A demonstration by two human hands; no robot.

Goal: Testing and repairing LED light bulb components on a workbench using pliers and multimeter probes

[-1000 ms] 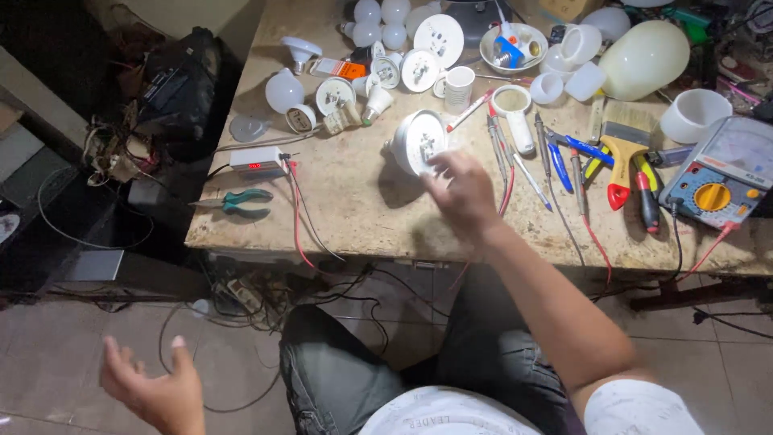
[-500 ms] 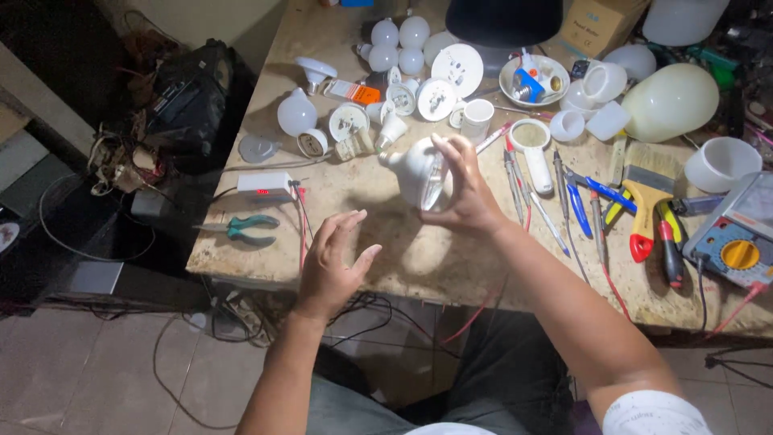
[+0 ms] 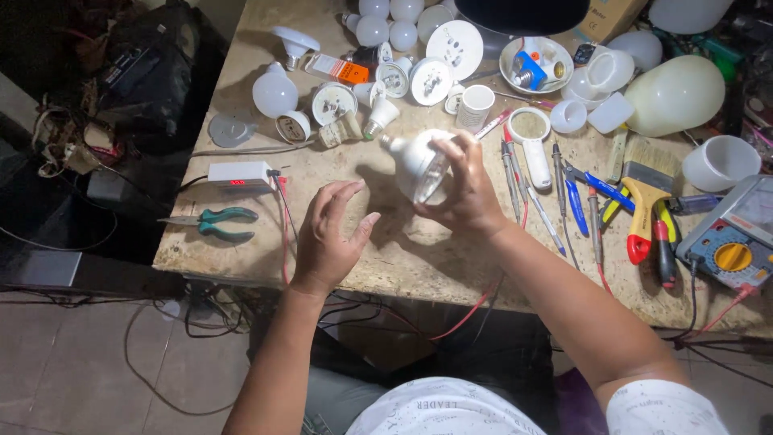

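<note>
My right hand (image 3: 467, 193) grips a white bulb housing (image 3: 417, 163) and holds it lifted over the worn bench top (image 3: 403, 242), its screw base pointing up and to the left. To the left of the housing, my left hand (image 3: 328, 234) hovers open with fingers spread, a short gap away from it and holding nothing. Red test leads (image 3: 283, 217) run across the bench beside my left hand.
Several white bulbs and bulb parts (image 3: 354, 89) crowd the back of the bench. Green-handled pliers (image 3: 217, 223) and a small white box (image 3: 239, 174) lie at left. Screwdrivers, blue pliers (image 3: 588, 193), a brush (image 3: 644, 193) and a multimeter (image 3: 737, 242) lie at right.
My left hand has risen from below the bench to beside the housing. My right hand has lifted the housing off the bench and tilted it.
</note>
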